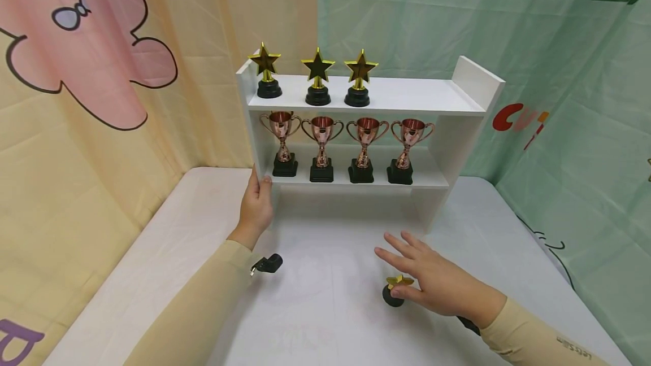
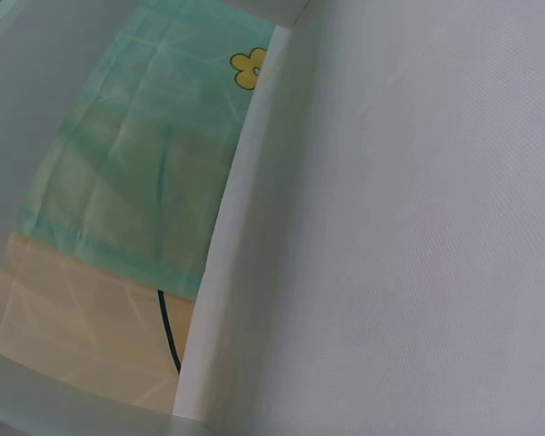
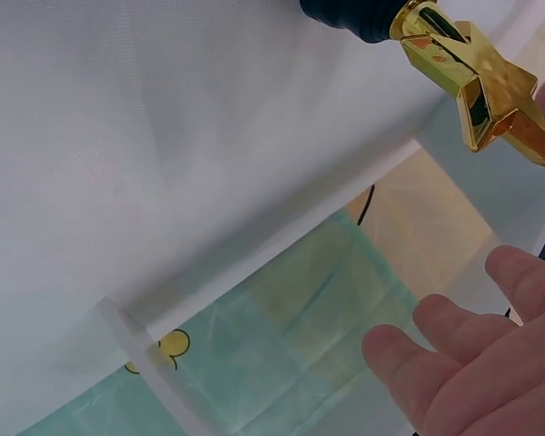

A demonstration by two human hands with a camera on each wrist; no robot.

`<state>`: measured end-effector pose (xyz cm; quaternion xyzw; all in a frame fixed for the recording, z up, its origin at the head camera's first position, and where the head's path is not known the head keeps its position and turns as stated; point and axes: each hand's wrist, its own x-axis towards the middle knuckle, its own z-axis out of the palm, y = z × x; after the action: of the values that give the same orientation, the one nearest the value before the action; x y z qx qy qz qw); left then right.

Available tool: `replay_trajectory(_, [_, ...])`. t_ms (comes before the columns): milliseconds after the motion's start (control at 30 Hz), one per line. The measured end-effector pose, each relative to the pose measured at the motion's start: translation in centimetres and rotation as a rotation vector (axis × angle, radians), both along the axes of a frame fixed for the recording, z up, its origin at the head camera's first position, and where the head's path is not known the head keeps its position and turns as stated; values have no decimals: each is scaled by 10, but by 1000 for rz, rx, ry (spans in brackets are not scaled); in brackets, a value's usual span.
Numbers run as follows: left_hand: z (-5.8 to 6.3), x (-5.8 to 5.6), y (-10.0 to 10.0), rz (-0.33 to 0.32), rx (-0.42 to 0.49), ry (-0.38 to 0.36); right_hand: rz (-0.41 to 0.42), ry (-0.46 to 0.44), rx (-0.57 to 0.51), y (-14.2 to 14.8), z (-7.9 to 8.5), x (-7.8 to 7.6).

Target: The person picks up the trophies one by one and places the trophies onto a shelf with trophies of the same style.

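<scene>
A white shelf unit (image 1: 465, 110) stands on the white table. My left hand (image 1: 256, 206) grips its left side panel, thumb in front; the fingers' far ends are hidden behind it. My right hand (image 1: 432, 278) is over the table with fingers spread, beside a gold star trophy (image 1: 399, 281) on a round black base. The thumb overlaps that trophy in the head view; I cannot tell whether they touch. In the right wrist view the gold star (image 3: 486, 77) is close to the thumb, and the other fingers (image 3: 409, 363) are apart from it.
Three star trophies (image 1: 317, 72) stand on the top shelf, towards its left. Several copper-coloured cups (image 1: 321, 131) on square black bases line the middle shelf. Printed curtains (image 1: 203, 72) hang behind and beside the table (image 1: 305, 298).
</scene>
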<state>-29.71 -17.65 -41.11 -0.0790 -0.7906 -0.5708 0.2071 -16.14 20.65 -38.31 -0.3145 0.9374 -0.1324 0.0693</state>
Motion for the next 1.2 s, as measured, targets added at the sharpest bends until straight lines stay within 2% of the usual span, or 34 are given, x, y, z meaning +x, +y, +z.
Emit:
replay_trajectory(200, [1,0,1,4,-8,3,-9,-39,-1,1,-2,1])
replay_trajectory(1200, [1,1,1,-6,-5,-10,28,-35,9,4,-10,1])
